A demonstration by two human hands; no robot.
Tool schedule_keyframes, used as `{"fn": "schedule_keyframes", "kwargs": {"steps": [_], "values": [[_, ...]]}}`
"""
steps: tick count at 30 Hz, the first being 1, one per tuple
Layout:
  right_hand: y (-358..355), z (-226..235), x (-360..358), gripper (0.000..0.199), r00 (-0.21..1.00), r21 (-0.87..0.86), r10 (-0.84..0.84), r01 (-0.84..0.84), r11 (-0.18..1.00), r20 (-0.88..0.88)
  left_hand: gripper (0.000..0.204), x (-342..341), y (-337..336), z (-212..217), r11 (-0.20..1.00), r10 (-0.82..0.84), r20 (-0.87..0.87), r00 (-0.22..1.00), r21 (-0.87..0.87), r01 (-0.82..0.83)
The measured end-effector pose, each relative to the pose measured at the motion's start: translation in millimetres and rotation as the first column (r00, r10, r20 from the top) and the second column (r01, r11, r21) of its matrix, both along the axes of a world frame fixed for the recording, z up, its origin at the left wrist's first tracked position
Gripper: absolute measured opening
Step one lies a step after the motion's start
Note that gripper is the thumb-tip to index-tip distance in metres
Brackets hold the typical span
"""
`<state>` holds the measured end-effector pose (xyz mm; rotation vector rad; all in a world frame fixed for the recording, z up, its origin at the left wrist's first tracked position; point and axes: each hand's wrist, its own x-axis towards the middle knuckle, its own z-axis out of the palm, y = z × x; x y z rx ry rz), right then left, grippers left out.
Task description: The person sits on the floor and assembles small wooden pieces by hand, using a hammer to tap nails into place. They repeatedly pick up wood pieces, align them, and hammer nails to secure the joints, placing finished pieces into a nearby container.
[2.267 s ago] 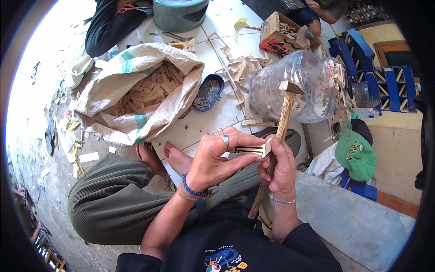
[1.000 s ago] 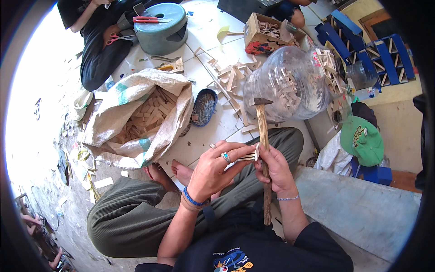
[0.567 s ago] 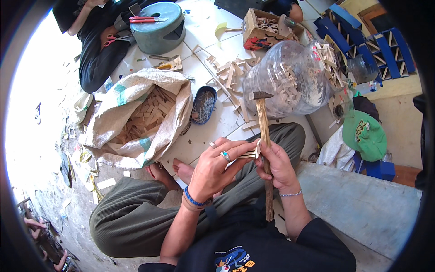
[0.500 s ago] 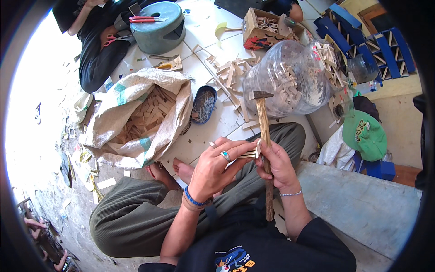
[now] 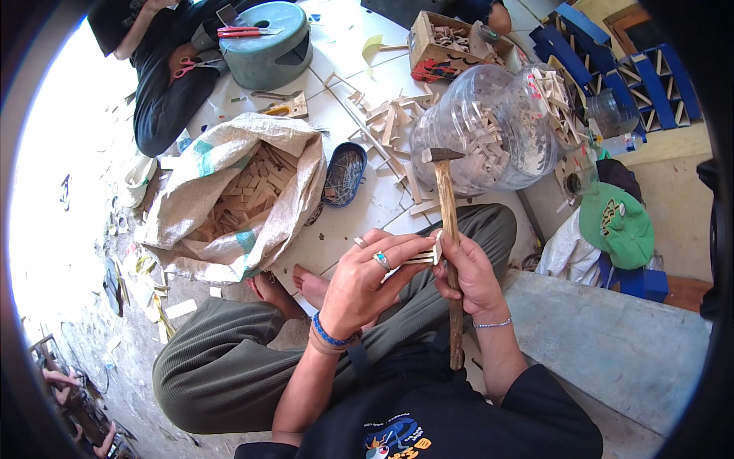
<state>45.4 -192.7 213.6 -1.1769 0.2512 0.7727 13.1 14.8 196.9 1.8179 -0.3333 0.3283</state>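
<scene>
Fingers of the left hand (image 5: pixel 359 284) pinch a little wooden frame (image 5: pixel 419 258) between thumb and fingertips, bent inward around it, with rings on two of them. On the other side, the right hand (image 5: pixel 475 277) is curled about the handle of a hammer (image 5: pixel 445 200), its thumb and fingertips gathered up close against the frame's end piece (image 5: pixel 437 249). Whether they press on that piece or only steady it, I cannot tell from where I stand.

What counts is the crossing: the frame's thin strips run sideways from the left fingers toward the right hand, the short end piece stands across them at the right, and the hammer's handle passes just beside it, nearly square to the strips. Its head points away from the person, beyond both hands; the right hand is nearer the end piece, while the left covers most of the strips.

The frame is pale, flat-sided, smooth-looking wood. The hammer handle is a rough, streaky stick, darker toward its lower end, under a small dark metal head. Ahead on the tiled floor (image 5: pixel 298 254) sits a crumpled woven sack (image 5: pixel 172 206) full of flat wooden pieces (image 5: pixel 252 191), beside a blue oval tray (image 5: pixel 362 159) of fine nails (image 5: pixel 342 180). Right of those lies a big clear plastic bottle (image 5: pixel 459 115), ribbed and rounded, with wood scraps inside.
</scene>
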Motion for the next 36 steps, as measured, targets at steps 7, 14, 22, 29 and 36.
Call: {"fn": "schedule_keyframes", "kwargs": {"steps": [7,14,22,29,36], "values": [[0,-1,-1,0.032,0.999,0.008,-0.036,0.037,0.999,-0.017,0.048,-1,-3,3,1.0,0.025,-0.009,1.0,0.0,-0.025],[3,7,-3,0.031,0.997,-0.003,0.008,-0.008,1.0,0.077,0.039,-1,3,6,0.984,-0.056,-0.093,0.994,-0.176,0.039],[4,28,-7,0.024,0.959,-0.041,0.102,-0.094,0.995,0.266,0.029,-5,19,23,0.969,-0.188,-0.2,0.962,-0.197,0.148],[4,37,-8,0.024,0.933,-0.017,0.162,-0.166,0.986,0.32,0.024,-10,24,41,0.973,-0.228,-0.12,0.966,-0.064,0.222],[4,43,-12,0.027,0.92,0.002,0.162,-0.175,0.985,0.356,0.025,-10,24,45,0.97,-0.243,-0.051,0.969,-0.033,0.241]]}}
